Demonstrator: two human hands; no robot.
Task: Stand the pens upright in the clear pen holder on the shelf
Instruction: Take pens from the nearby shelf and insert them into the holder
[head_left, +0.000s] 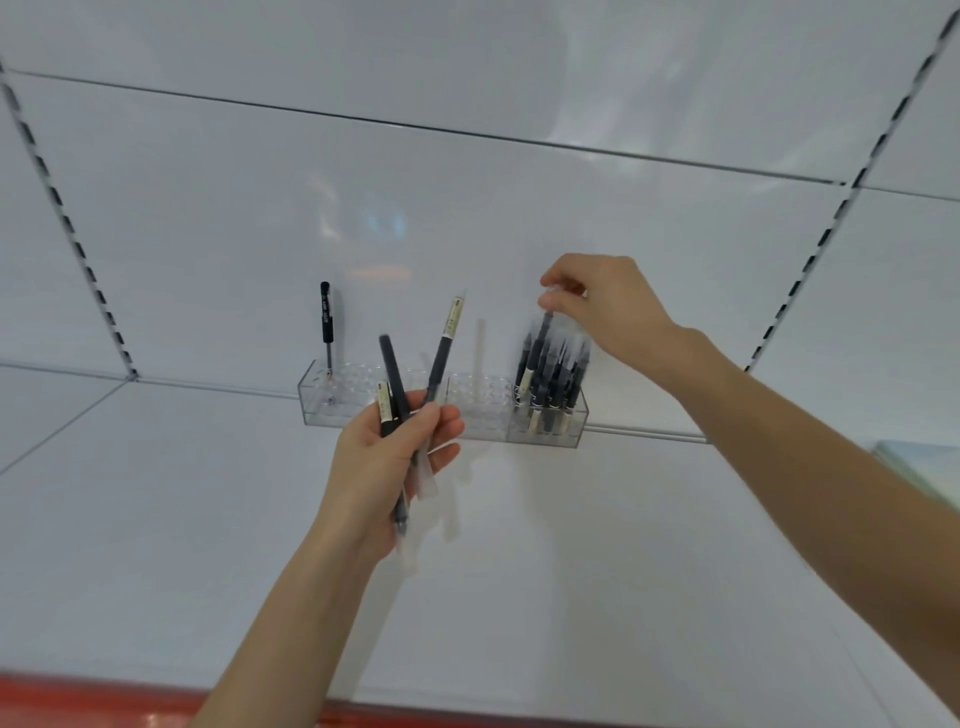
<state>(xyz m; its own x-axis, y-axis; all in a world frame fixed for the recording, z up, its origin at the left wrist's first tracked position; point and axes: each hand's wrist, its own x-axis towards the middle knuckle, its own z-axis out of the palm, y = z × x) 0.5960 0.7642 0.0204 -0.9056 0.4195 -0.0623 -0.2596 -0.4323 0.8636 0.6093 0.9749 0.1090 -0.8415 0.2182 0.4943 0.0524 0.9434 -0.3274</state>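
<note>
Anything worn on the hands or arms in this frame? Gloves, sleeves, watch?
Nothing worn: the left hand and right hand are bare, no gloves, rings or watch visible. The left forearm and right forearm are bare to the frame edge; no sleeve in view.

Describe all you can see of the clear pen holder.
The pen holder is a long clear plastic-looking box, topped with a grid of round holes. It sits at the back of the shelf. One black pen stands at its left end, a cluster of dark pens at its right; most middle holes empty. The left hand hides part of its front.
</note>
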